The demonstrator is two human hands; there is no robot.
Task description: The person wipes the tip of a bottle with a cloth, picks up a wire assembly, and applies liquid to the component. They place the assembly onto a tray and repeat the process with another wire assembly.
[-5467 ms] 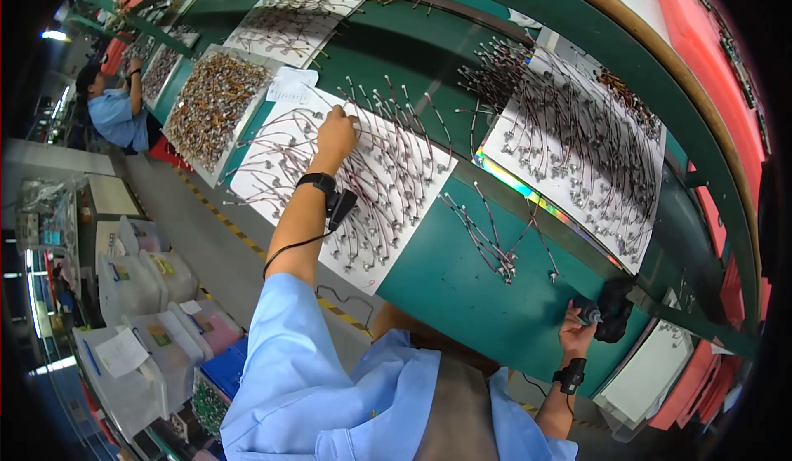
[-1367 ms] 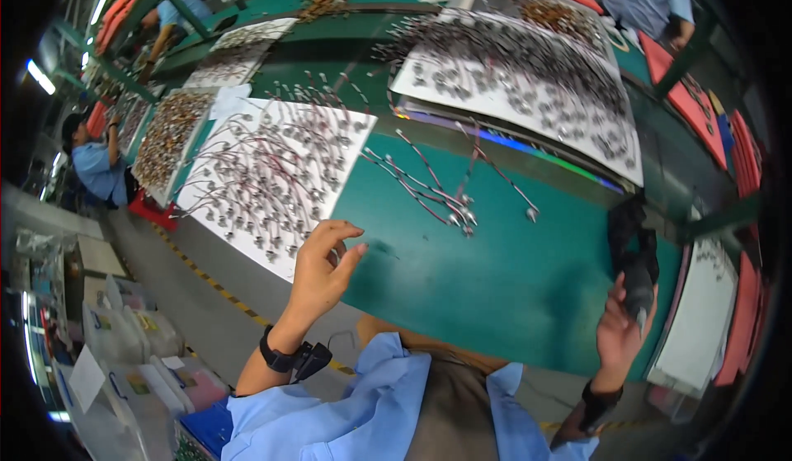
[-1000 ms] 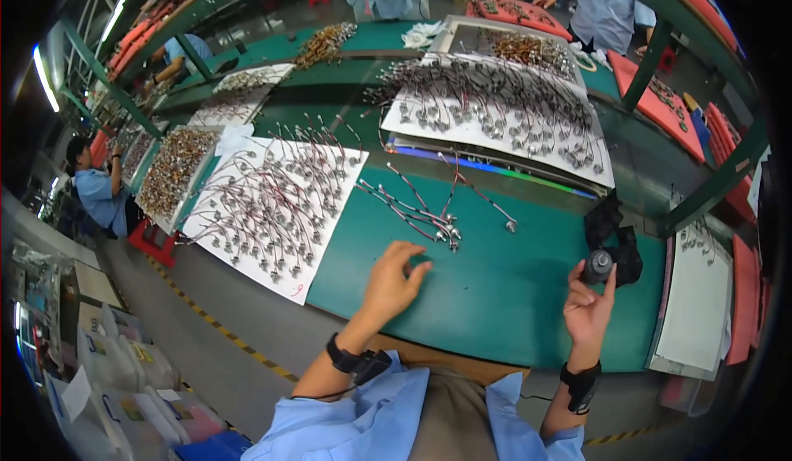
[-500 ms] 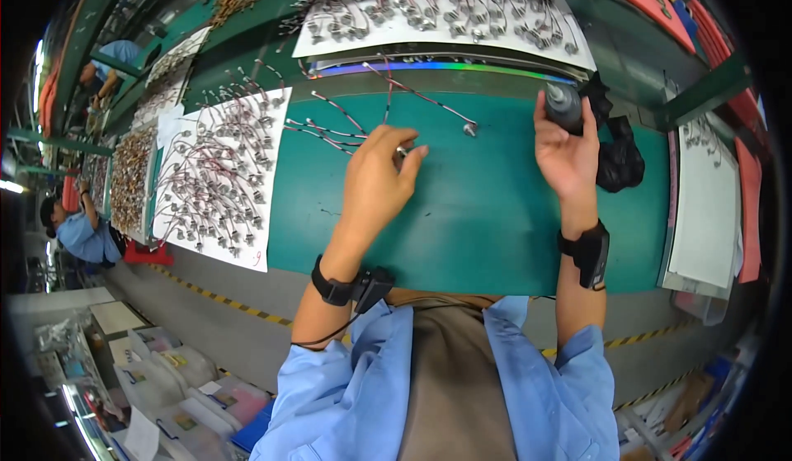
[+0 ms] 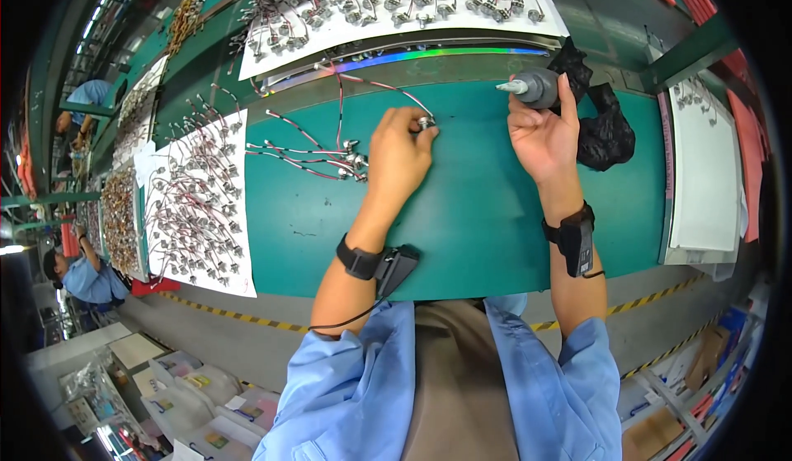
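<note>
My left hand [image 5: 398, 157] is closed over the green mat, its thumb and fingertips pinching a small silver metal part [image 5: 426, 122]. From that wired metal part a thin lead of red, black and white wires arcs back to the upper left. Beside the same hand lies a loose group of similar wired parts [image 5: 353, 161], their leads fanned out leftward. A dark grey squeeze bottle [image 5: 540, 88] is gripped in my right hand [image 5: 546, 138], tilted so its pale pointed nozzle faces left. The bottle and the pinched part are well apart.
White sheets covered with many wired parts lie at the left [image 5: 202, 205] and on a raised shelf [image 5: 396, 3] at the back. A crumpled black bag [image 5: 606, 131] sits right of the bottle. Along the right edge stands a white board [image 5: 704, 181]. Co-workers sit far left.
My left hand has moved right, away from the loose group, and now pinches a wired part that lay apart on the mat. The bottle's nozzle has tipped leftward in my right hand.
</note>
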